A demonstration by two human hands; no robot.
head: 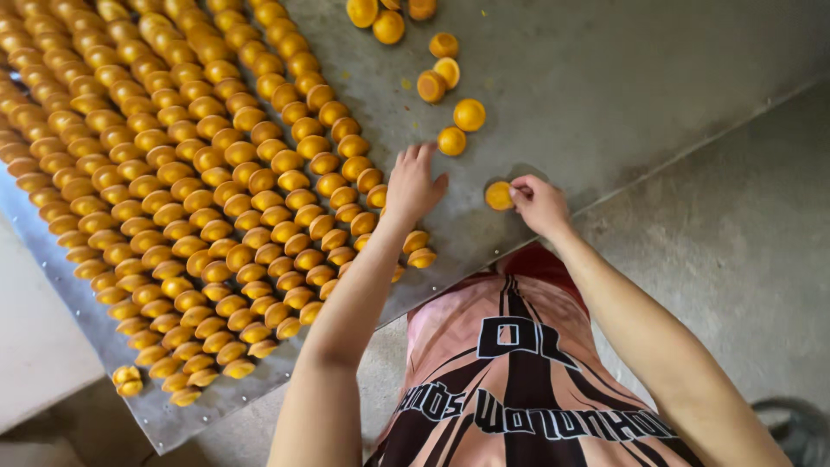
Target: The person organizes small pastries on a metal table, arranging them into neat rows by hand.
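Many small orange-yellow rounded pieces [199, 164] stand in tight diagonal rows on a grey metal sheet [588, 78]. My left hand [412, 183] rests palm down at the right end of the rows, fingers spread, touching the pieces there. My right hand [538, 204] pinches one round orange piece [499, 195] lying on the sheet near its front edge. Several loose orange pieces [451, 140] lie scattered just beyond both hands.
The metal sheet's edge runs diagonally in front of my body, with grey concrete floor [743, 216] to the right. A pale surface [35, 346] lies at the lower left. Two stray pieces [127, 379] sit near the sheet's lower left corner.
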